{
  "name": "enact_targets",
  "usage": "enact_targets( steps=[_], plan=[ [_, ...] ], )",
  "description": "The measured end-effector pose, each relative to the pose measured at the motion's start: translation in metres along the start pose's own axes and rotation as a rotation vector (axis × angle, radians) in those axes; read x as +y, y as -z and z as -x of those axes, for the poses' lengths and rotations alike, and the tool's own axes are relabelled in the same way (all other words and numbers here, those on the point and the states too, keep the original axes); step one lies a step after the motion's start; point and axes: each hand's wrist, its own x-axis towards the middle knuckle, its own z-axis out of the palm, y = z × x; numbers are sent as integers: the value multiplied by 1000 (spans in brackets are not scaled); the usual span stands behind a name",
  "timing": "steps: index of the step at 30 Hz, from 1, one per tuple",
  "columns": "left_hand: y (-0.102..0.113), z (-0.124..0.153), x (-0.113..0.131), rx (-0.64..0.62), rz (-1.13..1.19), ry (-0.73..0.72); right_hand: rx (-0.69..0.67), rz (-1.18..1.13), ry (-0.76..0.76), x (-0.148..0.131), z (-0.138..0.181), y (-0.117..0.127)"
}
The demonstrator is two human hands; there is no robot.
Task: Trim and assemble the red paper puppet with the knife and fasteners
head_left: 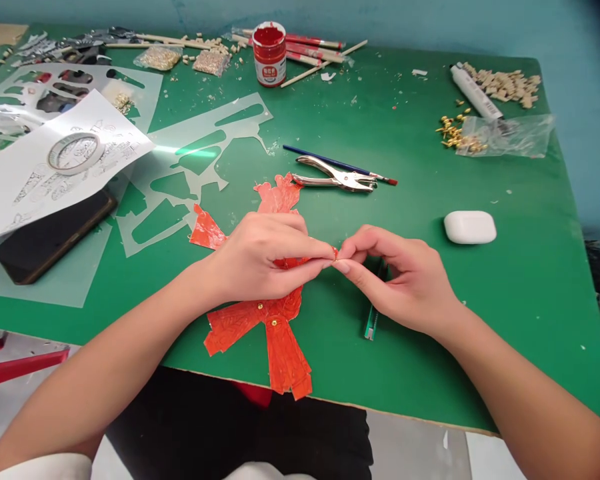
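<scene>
Red jointed cutout [290, 360] lying toward the front edge of the green bench [530, 300], lowest limb reaching that edge, middle partly hidden under the left hand [267, 253]. Two brass fasteners [274, 323] set at the tops of the lower limbs. Left thumb and index finger pressed together on a small red bit [335, 253], its other side pinched between thumb and index finger of the right hand [405, 277]; cannot tell whether joined to the cutout. Beneath the right hand, a green cutter [371, 320], partly covered. Just beyond the cutout, toward the back edge, a silver hole punch [335, 176] beside a blue paintbrush [325, 157]. Near the right edge, a white case [470, 227]; toward the back right corner, loose gold fasteners [450, 133] by a clear bag [527, 137], a white tube [475, 91] and a heap of small wooden pieces [507, 87]. By the back edge, an open jar of red paint [270, 60]. To the left, a translucent sheet with cut-away shapes [207, 177], then a dark phone [55, 237] partly under white paper [10, 163] bearing a tape roll [100, 148]
</scene>
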Motion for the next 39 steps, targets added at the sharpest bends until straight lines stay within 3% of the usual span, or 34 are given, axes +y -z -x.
enact_targets(
  steps=[5,18,26,39],
  plan=[
    [1,-1,4,-3,55,-4,-69,-69,-20,-2,3,0],
    [4,-3,10,48,132,68,-14,-414,-196,-5,7,-8],
    [0,-3,9,93,115,74,28,-257,-50,-1,5,-4],
    [-5,-1,2,132,115,10,37,-46,63,0,3,-3]
  ],
)
